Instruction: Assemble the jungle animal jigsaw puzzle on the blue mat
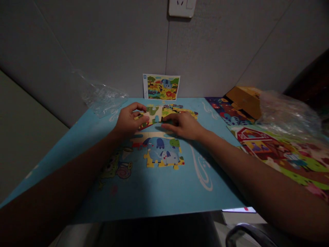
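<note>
Several joined jigsaw pieces [162,152] showing blue elephants lie on the blue tabletop in front of me. Beyond them, my left hand [131,119] curls its thumb and fingers around the left side of a pale puzzle piece [153,113] with green tree shapes. At that piece's right edge, my right hand [183,125] has its index finger and thumb bent close together; their exact contact is partly hidden. More yellow and green puzzle pieces [177,107] lie behind my right hand, which covers some of them.
A picture card [162,87] leans against the wall. Crumpled clear plastic [104,99] lies at the back left. On the right are a farm picture board [285,154], an orange-brown box [243,101] and another clear plastic bag [289,111]. A socket [182,8] is on the wall.
</note>
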Action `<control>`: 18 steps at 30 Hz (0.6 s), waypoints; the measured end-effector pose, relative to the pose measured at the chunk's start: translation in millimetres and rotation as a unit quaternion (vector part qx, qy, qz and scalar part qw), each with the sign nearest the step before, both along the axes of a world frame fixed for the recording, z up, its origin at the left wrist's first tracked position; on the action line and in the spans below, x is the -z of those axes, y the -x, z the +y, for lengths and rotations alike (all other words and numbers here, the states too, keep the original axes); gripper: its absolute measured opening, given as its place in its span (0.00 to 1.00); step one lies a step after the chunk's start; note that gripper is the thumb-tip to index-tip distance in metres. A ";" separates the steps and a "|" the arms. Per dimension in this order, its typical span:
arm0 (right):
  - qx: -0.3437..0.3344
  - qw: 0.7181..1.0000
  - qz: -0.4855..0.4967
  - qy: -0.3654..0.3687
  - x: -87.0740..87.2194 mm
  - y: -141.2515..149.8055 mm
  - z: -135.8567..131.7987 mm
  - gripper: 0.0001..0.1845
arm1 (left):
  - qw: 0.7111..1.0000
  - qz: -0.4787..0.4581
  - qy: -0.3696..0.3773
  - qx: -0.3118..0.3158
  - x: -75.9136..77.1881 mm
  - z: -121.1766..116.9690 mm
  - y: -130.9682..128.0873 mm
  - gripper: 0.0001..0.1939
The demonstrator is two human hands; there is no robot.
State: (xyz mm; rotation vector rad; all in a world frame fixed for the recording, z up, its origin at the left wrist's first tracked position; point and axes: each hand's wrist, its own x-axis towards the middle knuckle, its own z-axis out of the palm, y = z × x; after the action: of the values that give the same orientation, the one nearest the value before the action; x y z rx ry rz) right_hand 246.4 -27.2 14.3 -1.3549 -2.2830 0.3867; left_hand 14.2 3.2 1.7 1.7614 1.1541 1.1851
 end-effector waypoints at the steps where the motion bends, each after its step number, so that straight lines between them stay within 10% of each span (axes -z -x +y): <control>1: 0.000 1.000 0.017 0.001 1.3 1.1 -0.3 0.17 | 0.999 -0.027 0.003 0.020 -0.6 -3.0 -2.6 0.18; 18: 0.071 0.963 0.256 -0.047 14.7 -4.3 5.5 0.15 | 0.984 0.149 -0.045 0.087 5.7 -4.1 -1.0 0.24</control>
State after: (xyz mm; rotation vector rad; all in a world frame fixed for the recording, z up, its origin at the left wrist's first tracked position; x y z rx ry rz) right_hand 250.7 -21.7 -0.4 -1.1933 -1.7482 0.5065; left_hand 15.2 -0.9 -4.0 2.1163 1.0991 0.9044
